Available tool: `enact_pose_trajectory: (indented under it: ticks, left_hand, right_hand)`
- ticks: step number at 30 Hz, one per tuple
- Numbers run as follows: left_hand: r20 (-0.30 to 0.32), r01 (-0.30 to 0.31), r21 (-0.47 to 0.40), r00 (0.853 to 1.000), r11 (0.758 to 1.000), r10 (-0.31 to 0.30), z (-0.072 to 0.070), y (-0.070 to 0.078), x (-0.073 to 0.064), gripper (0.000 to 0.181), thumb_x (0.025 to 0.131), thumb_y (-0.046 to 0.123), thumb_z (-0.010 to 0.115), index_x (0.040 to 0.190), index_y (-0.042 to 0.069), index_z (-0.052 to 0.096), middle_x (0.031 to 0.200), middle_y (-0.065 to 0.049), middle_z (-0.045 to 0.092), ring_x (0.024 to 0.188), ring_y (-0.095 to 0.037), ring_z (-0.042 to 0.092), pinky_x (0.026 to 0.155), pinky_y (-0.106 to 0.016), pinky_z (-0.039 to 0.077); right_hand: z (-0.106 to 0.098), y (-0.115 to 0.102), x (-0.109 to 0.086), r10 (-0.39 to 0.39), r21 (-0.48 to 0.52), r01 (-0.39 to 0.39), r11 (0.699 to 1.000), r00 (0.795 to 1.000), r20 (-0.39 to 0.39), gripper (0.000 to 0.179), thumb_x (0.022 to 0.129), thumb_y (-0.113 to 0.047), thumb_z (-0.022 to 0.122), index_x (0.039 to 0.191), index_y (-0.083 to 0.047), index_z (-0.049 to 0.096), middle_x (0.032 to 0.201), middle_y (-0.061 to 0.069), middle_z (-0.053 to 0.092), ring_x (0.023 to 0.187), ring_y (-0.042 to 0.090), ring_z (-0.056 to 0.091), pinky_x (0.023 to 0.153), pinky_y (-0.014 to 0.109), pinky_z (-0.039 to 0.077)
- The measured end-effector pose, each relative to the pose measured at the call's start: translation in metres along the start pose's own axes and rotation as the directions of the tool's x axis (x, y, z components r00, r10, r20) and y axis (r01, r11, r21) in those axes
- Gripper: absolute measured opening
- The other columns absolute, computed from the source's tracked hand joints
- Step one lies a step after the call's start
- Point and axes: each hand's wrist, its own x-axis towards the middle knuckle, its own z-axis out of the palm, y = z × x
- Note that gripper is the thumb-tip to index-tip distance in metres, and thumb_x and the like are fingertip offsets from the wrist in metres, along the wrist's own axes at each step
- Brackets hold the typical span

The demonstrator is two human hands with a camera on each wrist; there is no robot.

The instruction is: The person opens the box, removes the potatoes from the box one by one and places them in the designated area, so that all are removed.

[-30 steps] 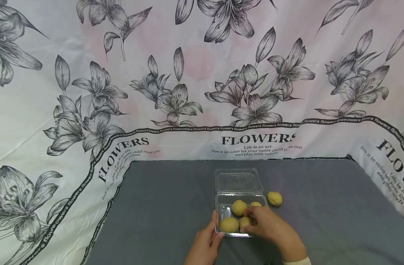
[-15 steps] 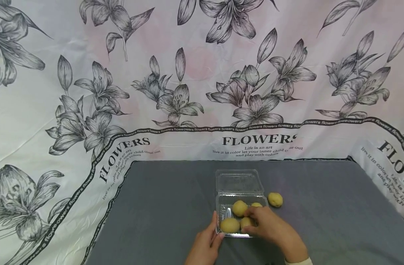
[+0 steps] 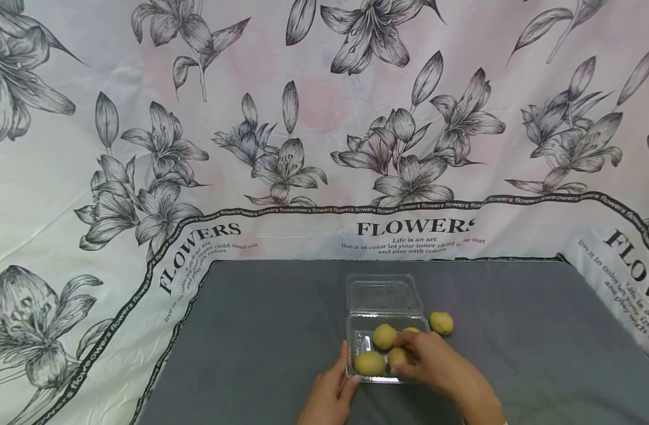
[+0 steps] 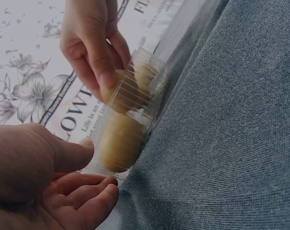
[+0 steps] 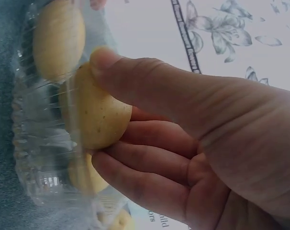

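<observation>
In the head view, a clear plastic container [image 3: 359, 342] stands with its hinged lid [image 3: 382, 295] folded back, away from the person. My right hand [image 3: 436, 363] reaches in from the right and pinches a yellow potato [image 5: 99, 112] between thumb and fingers, at the container's front right. Left of it lies another potato [image 3: 369, 363], and behind are two more, a potato [image 3: 384, 336] and a potato [image 3: 411, 330] partly hidden by the hand. My left hand [image 3: 329, 386] touches the container's front left corner, thumb and fingers apart in the left wrist view.
One loose potato [image 3: 442, 323] lies on the grey tabletop [image 3: 266, 336], just right of the container. Behind the table hangs a white cloth [image 3: 303, 236] printed with lilies. Denim fabric [image 4: 231, 120] fills the right side of the left wrist view.
The right hand and its potato have shifted very slightly, and more of that potato shows. The left hand stays at the container's corner. The whole head view has drifted a little.
</observation>
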Motion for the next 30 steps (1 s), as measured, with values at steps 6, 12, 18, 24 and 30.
enact_pose_trajectory:
  ticks: [6, 12, 18, 24, 30]
  left_hand:
    - [0.007, -0.010, 0.021, 1.000, 1.000, 0.010, 0.000, -0.004, 0.001, 0.071, 0.107, 0.024, 0.066, 0.162, -0.005, 0.033, 0.111, -0.015, 0.077, 0.121, -0.014, 0.064, 0.107, -0.042, 0.054]
    - [-0.011, -0.082, 0.053, 0.997, 0.995, 0.082, 0.012, -0.040, 0.007, 0.073, 0.109, 0.034, 0.062, 0.166, 0.003, 0.029, 0.112, -0.006, 0.077, 0.115, -0.006, 0.062, 0.104, -0.039, 0.056]
    - [-0.007, -0.031, 0.015, 1.000, 0.999, 0.031, 0.009, -0.027, 0.004, 0.073, 0.108, 0.034, 0.064, 0.165, 0.001, 0.031, 0.138, -0.018, 0.068, 0.127, -0.013, 0.060, 0.109, -0.041, 0.053]
    - [-0.018, -0.103, 0.009, 0.995, 0.995, 0.103, 0.002, -0.014, 0.001, 0.069, 0.109, 0.025, 0.062, 0.161, -0.008, 0.032, 0.123, -0.022, 0.074, 0.109, -0.006, 0.066, 0.100, -0.035, 0.057]
    - [-0.024, -0.050, 0.004, 0.998, 0.999, 0.050, 0.002, -0.008, 0.001, 0.069, 0.108, 0.023, 0.065, 0.162, -0.006, 0.034, 0.134, -0.024, 0.068, 0.119, -0.012, 0.063, 0.106, -0.043, 0.055]
  right_hand:
    - [-0.004, -0.007, -0.001, -0.013, -0.067, 0.010, 0.998, 0.999, -0.044, 0.044, 0.085, -0.031, 0.090, 0.117, -0.005, 0.075, 0.107, -0.002, 0.077, 0.089, 0.006, 0.068, 0.078, 0.032, 0.060]
    - [-0.009, -0.012, -0.001, 0.007, -0.079, -0.013, 0.997, 0.997, -0.078, 0.047, 0.088, -0.028, 0.088, 0.124, -0.004, 0.073, 0.116, 0.005, 0.078, 0.099, 0.016, 0.074, 0.086, 0.039, 0.062]
    - [-0.013, -0.014, -0.001, 0.010, -0.072, -0.017, 0.997, 0.995, -0.099, 0.046, 0.091, -0.027, 0.086, 0.130, -0.006, 0.071, 0.121, 0.003, 0.077, 0.102, 0.012, 0.073, 0.087, 0.036, 0.062]
    - [-0.014, -0.014, 0.000, -0.032, -0.108, 0.016, 0.994, 0.988, -0.149, 0.045, 0.091, -0.026, 0.086, 0.130, -0.010, 0.070, 0.123, 0.001, 0.076, 0.103, 0.011, 0.072, 0.088, 0.038, 0.062]
    - [-0.014, -0.011, 0.000, -0.062, -0.125, 0.037, 0.992, 0.978, -0.201, 0.045, 0.090, -0.025, 0.087, 0.130, -0.011, 0.070, 0.118, 0.000, 0.077, 0.091, 0.001, 0.068, 0.079, 0.033, 0.062]
